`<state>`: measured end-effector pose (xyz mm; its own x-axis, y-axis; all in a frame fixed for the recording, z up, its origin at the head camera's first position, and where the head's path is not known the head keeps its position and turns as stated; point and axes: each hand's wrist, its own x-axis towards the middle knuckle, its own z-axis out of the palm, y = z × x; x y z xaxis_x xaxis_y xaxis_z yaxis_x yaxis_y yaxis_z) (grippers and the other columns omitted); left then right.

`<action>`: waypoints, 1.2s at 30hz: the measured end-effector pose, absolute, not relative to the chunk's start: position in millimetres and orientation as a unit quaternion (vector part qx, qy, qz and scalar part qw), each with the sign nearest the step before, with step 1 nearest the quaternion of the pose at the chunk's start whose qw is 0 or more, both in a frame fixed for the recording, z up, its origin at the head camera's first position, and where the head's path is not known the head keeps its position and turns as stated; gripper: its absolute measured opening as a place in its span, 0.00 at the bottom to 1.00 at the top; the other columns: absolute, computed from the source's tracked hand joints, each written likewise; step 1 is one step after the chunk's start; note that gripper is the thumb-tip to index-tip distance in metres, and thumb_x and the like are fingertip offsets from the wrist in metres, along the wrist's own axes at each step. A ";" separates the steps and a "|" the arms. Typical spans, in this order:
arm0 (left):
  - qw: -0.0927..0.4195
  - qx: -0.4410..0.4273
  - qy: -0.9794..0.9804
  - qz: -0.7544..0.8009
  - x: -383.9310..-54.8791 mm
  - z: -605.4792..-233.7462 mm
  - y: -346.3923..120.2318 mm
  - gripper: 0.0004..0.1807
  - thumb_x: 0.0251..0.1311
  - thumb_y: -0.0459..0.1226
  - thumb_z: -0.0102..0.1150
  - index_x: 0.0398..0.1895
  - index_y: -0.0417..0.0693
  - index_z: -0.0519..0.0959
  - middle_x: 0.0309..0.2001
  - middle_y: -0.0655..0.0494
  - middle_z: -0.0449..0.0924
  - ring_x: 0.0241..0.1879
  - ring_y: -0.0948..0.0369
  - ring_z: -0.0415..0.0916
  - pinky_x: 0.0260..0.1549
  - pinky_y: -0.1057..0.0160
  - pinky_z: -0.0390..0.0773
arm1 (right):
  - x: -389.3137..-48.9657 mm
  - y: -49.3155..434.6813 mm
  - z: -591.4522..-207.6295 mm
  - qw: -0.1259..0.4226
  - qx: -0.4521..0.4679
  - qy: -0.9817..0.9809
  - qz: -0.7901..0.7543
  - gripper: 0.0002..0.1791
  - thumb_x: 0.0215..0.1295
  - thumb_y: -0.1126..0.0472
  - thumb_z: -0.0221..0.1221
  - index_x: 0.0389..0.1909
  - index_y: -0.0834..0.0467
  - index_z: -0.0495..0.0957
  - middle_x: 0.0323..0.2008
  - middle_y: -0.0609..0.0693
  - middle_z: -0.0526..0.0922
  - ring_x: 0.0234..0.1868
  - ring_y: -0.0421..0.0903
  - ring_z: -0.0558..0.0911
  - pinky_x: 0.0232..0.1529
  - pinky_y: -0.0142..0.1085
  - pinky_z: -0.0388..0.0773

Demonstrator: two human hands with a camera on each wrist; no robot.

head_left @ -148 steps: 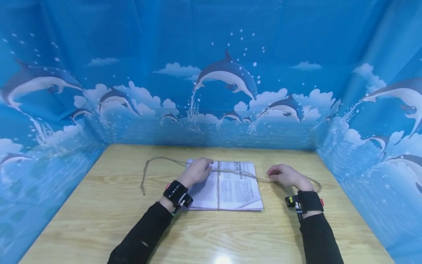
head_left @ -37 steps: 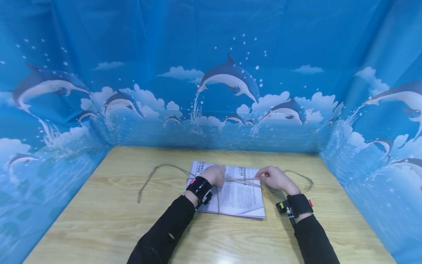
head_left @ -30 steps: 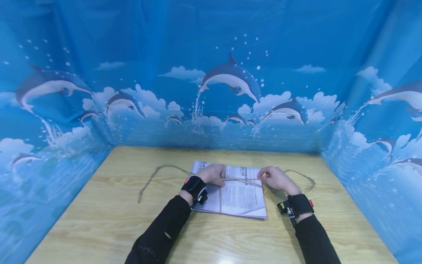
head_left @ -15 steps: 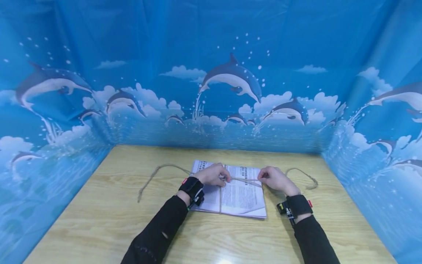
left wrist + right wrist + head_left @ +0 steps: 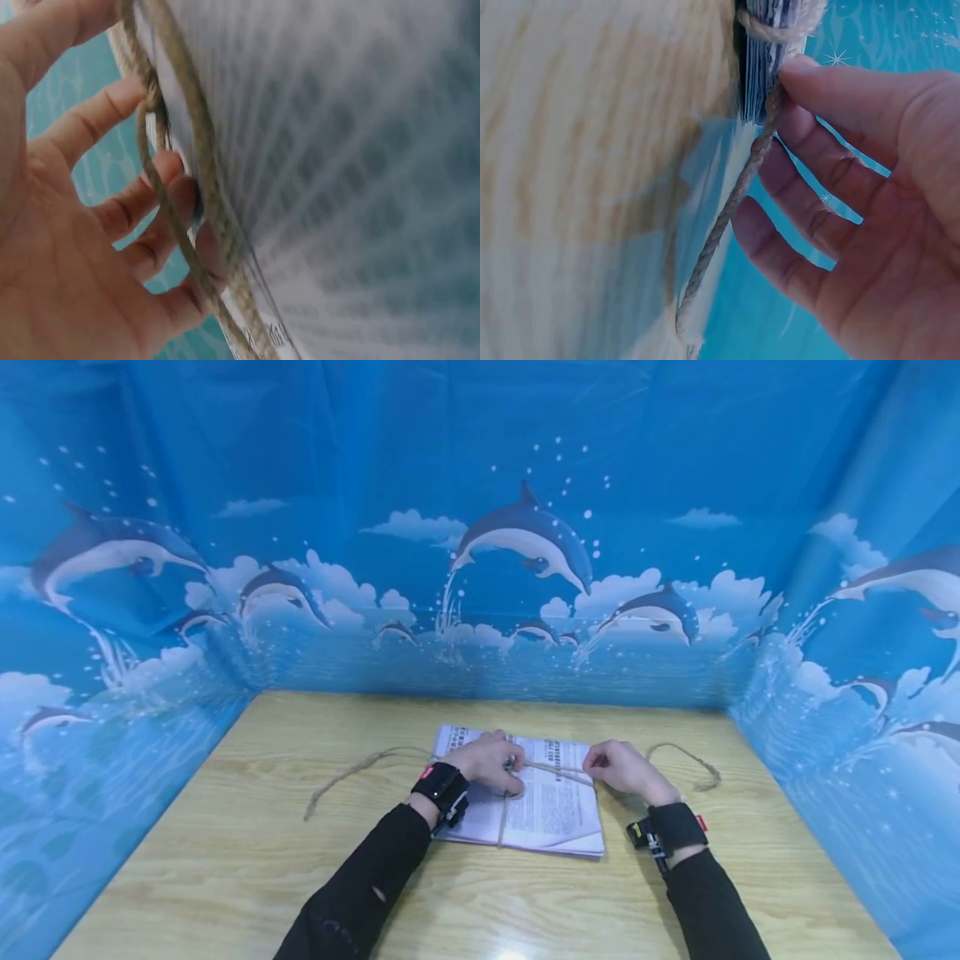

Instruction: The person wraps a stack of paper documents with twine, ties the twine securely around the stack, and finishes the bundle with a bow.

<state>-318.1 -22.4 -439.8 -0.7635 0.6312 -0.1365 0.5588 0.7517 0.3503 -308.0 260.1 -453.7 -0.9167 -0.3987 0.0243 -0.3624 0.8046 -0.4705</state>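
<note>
A flat stack of printed paper sheets (image 5: 555, 818) lies on the table, with brown twine (image 5: 502, 827) running over it both lengthwise and crosswise. My left hand (image 5: 486, 762) is over the crossing near the stack's middle, thumb and fingers spread apart. In the left wrist view its fingertips touch the twine (image 5: 150, 90) where strands cross. Off the stack's right edge, my right hand (image 5: 624, 770) pinches the twine between thumb and forefinger. The right wrist view shows that twine (image 5: 720, 225) trailing down from the pinch, while another strand wraps the stack's edge.
One loose twine tail (image 5: 341, 779) lies on the wooden table (image 5: 225, 860) to the left; another tail (image 5: 701, 762) curls beyond my right hand. Blue dolphin-print sheeting (image 5: 480, 652) walls the table at the back and both sides.
My right hand has come left to the stack's edge and pinches the twine. My left hand has shifted right to the crossing, its thumb now spread from the fingers. The left tail has shifted slightly.
</note>
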 end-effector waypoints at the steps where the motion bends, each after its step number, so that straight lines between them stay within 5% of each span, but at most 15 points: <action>1: 0.120 0.316 0.931 0.136 -317.3 -440.0 -21.3 0.13 0.52 0.54 0.67 0.31 0.60 0.76 0.41 0.56 0.69 0.43 0.58 0.65 0.39 0.62 0.66 | -308.3 260.0 -453.7 0.039 -0.201 0.949 -0.240 0.05 0.63 0.68 0.61 0.31 0.55 0.83 0.27 0.45 0.82 0.30 0.39 0.77 0.34 0.36 0.74; 5: 0.122 0.313 0.933 0.133 -318.7 -442.2 -21.4 0.15 0.54 0.56 0.66 0.30 0.61 0.74 0.42 0.57 0.68 0.45 0.57 0.65 0.40 0.62 0.66 | -309.1 258.5 -453.2 0.040 -0.198 0.950 -0.239 0.05 0.62 0.68 0.61 0.31 0.55 0.83 0.28 0.45 0.82 0.30 0.39 0.77 0.35 0.35 0.75; 11: 0.140 0.346 0.908 0.190 -324.8 -442.8 -30.9 0.07 0.56 0.42 0.67 0.36 0.58 0.79 0.45 0.55 0.72 0.47 0.58 0.67 0.47 0.62 0.67 | -308.2 257.0 -451.2 0.035 -0.196 0.951 -0.237 0.06 0.62 0.69 0.61 0.31 0.55 0.83 0.29 0.45 0.82 0.31 0.40 0.78 0.35 0.35 0.76; 21: 0.156 0.340 0.887 0.271 -326.4 -447.0 -39.2 0.10 0.56 0.39 0.70 0.42 0.53 0.85 0.42 0.53 0.74 0.43 0.58 0.70 0.43 0.64 0.68 | -298.8 242.5 -439.8 0.002 -0.244 0.935 -0.259 0.05 0.63 0.66 0.62 0.36 0.55 0.84 0.34 0.46 0.85 0.36 0.41 0.81 0.42 0.39 0.78; 31: 0.159 0.331 0.889 0.275 -328.8 -447.1 -38.8 0.11 0.55 0.38 0.71 0.42 0.54 0.85 0.43 0.54 0.75 0.44 0.58 0.70 0.45 0.62 0.69 | -276.2 192.1 -434.7 0.128 -0.423 0.869 -0.222 0.18 0.70 0.63 0.57 0.59 0.54 0.78 0.55 0.51 0.82 0.48 0.44 0.81 0.49 0.34 0.76; 36: 0.162 0.334 0.887 0.274 -326.8 -446.4 -38.5 0.12 0.54 0.37 0.71 0.42 0.52 0.85 0.44 0.52 0.75 0.44 0.58 0.70 0.45 0.62 0.69 | -272.6 186.7 -438.9 0.132 -0.391 0.887 -0.207 0.15 0.71 0.58 0.55 0.55 0.52 0.79 0.52 0.48 0.83 0.48 0.45 0.81 0.49 0.37 0.76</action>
